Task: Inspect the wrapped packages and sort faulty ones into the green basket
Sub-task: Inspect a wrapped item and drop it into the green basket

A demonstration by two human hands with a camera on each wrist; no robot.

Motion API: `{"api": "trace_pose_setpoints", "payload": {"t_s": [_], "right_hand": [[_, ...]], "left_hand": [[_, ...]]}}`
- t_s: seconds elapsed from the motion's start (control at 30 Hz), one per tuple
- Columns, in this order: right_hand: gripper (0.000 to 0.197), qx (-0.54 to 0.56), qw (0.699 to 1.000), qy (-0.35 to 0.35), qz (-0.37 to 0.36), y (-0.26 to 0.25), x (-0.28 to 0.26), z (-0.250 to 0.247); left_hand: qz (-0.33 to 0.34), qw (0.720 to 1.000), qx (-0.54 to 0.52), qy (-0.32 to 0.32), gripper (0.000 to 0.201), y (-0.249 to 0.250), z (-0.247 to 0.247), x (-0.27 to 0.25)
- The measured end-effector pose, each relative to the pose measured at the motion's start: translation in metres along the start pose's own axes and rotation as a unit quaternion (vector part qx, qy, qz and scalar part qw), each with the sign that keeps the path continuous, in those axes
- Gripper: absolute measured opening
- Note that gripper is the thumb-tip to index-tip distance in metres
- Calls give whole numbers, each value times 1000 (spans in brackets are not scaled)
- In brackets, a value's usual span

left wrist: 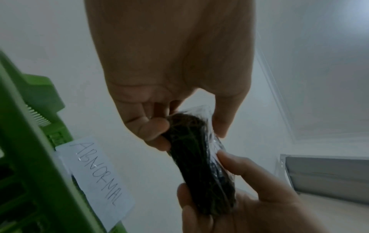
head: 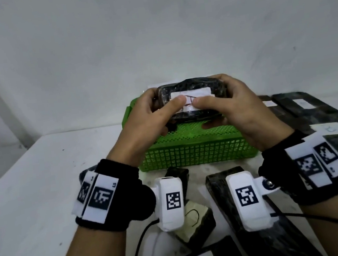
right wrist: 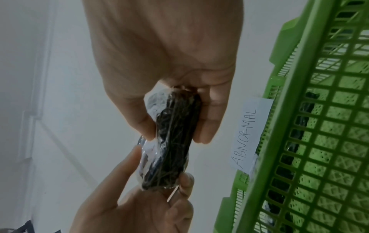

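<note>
Both hands, left hand [head: 147, 118] and right hand [head: 233, 107], pinch the film-wrapped black package [head: 190, 99] by its ends, above the green basket [head: 195, 148] tagged ABNORMAL. Dark packages seem already inside it; several labelled packages [head: 305, 107] beside the basket probably await inspection.

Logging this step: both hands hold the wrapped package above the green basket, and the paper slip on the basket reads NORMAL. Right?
Not quite. The slip reads ABNORMAL, clear in both wrist views. The rest holds: the left hand and right hand hold the wrapped package above the green basket, as the head view shows.
</note>
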State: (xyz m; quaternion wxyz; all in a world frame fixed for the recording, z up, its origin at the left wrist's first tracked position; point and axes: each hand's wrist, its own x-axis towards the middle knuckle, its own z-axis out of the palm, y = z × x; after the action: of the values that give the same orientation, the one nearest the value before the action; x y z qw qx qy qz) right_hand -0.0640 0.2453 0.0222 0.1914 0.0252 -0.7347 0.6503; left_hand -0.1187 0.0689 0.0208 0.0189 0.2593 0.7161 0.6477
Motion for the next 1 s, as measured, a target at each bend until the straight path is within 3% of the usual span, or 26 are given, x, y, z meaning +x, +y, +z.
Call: {"api": "trace_pose_setpoints", "payload": {"t_s": [0.37, 0.47, 0.57, 0.73, 0.9, 1.0], "right_hand": [[38, 56, 998, -40, -3, -11, -9, -11], [34, 17, 999, -22, -17, -8, -11, -12], [31, -32, 998, 13, -52, -6, -10, -7], [33, -67, 993, 45, -88, -5, -12, -4], [46, -41, 997, -11, -61, -5, -13, -15], [52, 3, 997, -50, -60, -8, -14, -16]], "left_hand": [[28, 1000, -1, 3, 46, 5, -2, -12], [29, 999, 13, -3, 33, 1, 2, -12], [43, 998, 30, 30, 23, -1, 8, -8], [71, 994, 72, 40, 23, 0, 8, -9], [27, 999, -2, -32, 27, 7, 3, -12], [33, 997, -57, -30, 23, 10, 3, -12]]}}
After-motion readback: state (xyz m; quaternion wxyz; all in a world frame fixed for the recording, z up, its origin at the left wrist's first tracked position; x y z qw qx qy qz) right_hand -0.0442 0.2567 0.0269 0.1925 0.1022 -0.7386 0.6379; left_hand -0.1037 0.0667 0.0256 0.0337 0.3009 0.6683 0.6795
